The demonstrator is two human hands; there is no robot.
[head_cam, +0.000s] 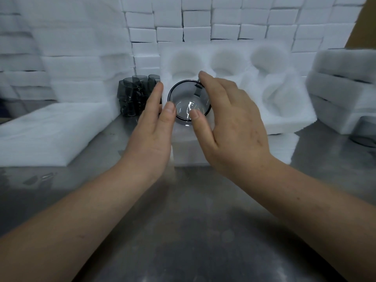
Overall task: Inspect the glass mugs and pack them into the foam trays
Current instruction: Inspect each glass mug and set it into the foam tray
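Smoky grey spare mugs (133,94) cluster at far left. The left hand (154,127) lies straight-fingered against the mug (189,100), thumb on its rim. The mug sits mouth-up at the near-left pocket of the foam tray (289,121), though whether it is seated is unclear. The right hand (230,127) curls round it. It is probably best eased straight down, handle unforced.

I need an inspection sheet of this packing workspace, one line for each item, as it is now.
Surface: grey metal table, dull and scuffed.
Job's things: smoky round glass mug at the white foam tray, near-left cavity; cluster of dark glass mugs left of the tray.
Clutter: flat white foam slab at left; partly seen glass at right edge.
Grips: left hand, fingers straight, touches mug; right hand grips its rim.
Cables: nothing seen.
Surroundings: wall of stacked white foam blocks.
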